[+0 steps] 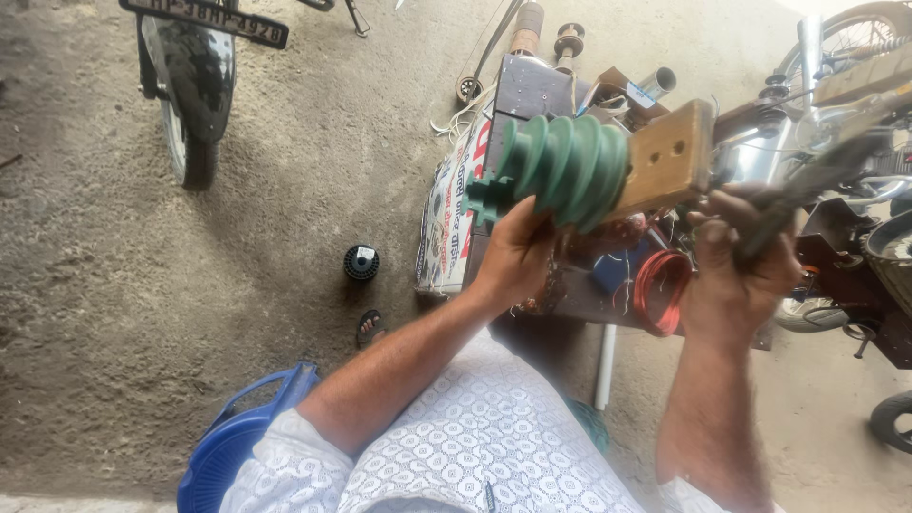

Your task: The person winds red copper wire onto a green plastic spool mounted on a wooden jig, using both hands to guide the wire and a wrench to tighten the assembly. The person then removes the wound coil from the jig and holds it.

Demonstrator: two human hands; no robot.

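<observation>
While our left hand (518, 252) cups the underside of the green ribbed plastic former (560, 171), fingers curled against its grooves, our right hand (736, 256) is closed tight around a dark, blurred handle (807, 185). Between and above both hands, the former sits against a pale wooden block with drilled holes (670, 157). Its long axis runs left to right, narrow end pointing left.

Single view: head-worn camera, facing steeply down, close above both raised forearms, concrete floor (114, 313) well below.
</observation>
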